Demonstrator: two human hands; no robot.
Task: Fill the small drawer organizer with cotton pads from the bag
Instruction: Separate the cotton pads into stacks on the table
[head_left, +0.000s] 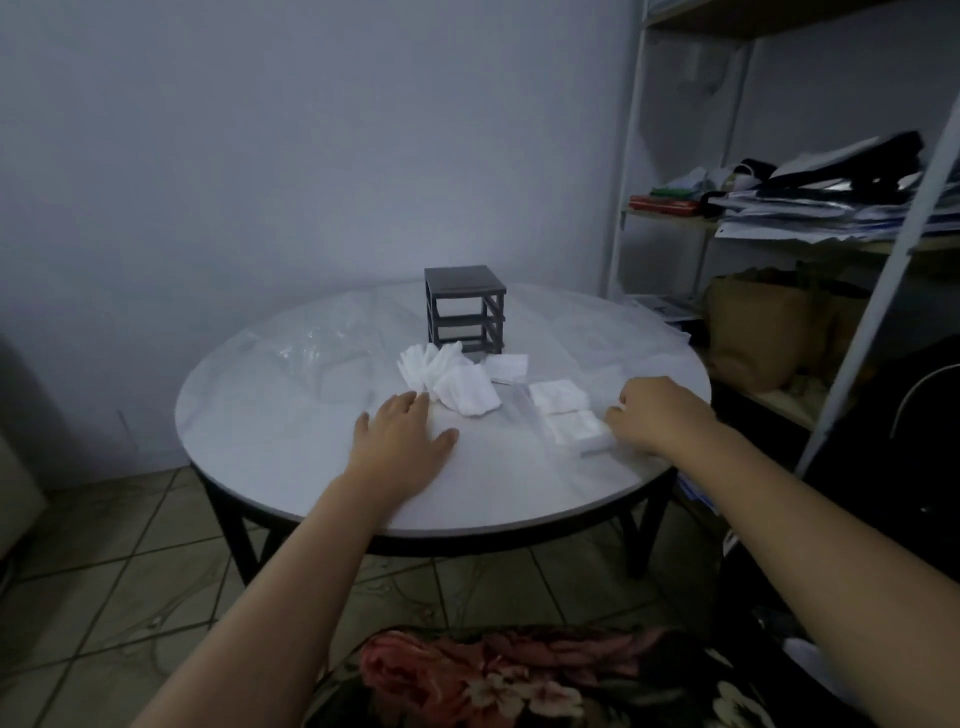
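Observation:
A dark grey drawer organizer frame (465, 309) stands at the back middle of the round white table (291, 467), its slots showing no drawers. In front of it lies a loose pile of white cotton pads (452, 379). Three clear drawers holding pads sit to the right: one near the frame (506, 366), one in the middle (558, 396) and the nearest one (574, 428). My left hand (400, 434) lies flat on the table, fingertips just short of the pile. My right hand (660, 415) has its fingers curled round the right end of the nearest drawer.
A crumpled clear plastic bag (322, 358) lies on the left part of the table. A white metal shelf unit (753, 218) with papers and a brown bag stands close on the right. Tiled floor shows below the table's front edge.

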